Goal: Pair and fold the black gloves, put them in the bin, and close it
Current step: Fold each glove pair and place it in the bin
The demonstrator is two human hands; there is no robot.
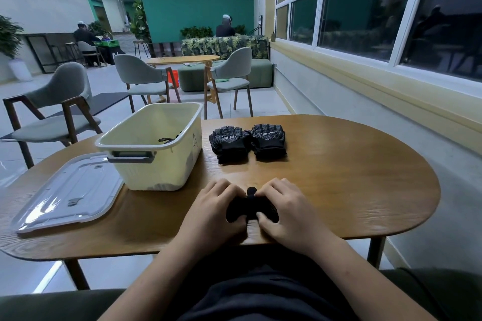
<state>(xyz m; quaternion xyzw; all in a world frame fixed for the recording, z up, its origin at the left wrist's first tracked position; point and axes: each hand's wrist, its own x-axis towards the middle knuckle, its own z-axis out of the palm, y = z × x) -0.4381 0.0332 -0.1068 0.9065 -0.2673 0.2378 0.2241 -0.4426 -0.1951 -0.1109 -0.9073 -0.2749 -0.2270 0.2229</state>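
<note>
Near the table's front edge lies a bunched black glove [247,207]. My left hand [214,210] and my right hand [284,212] both grip it, fingers curled over its top and thumbs at its near side; most of it is hidden under them. Farther back, two folded black glove bundles [229,142] [268,139] lie side by side on the wood. The cream plastic bin [156,148] stands open at the left of them, with some black glove fabric [169,138] showing inside. Its clear lid [70,191] lies flat on the table, left of the bin.
The wooden table [339,177] has rounded ends, and its right half is bare wood. Grey chairs [57,114] and another table stand behind on the tiled floor. A window wall runs along the right. People sit far in the background.
</note>
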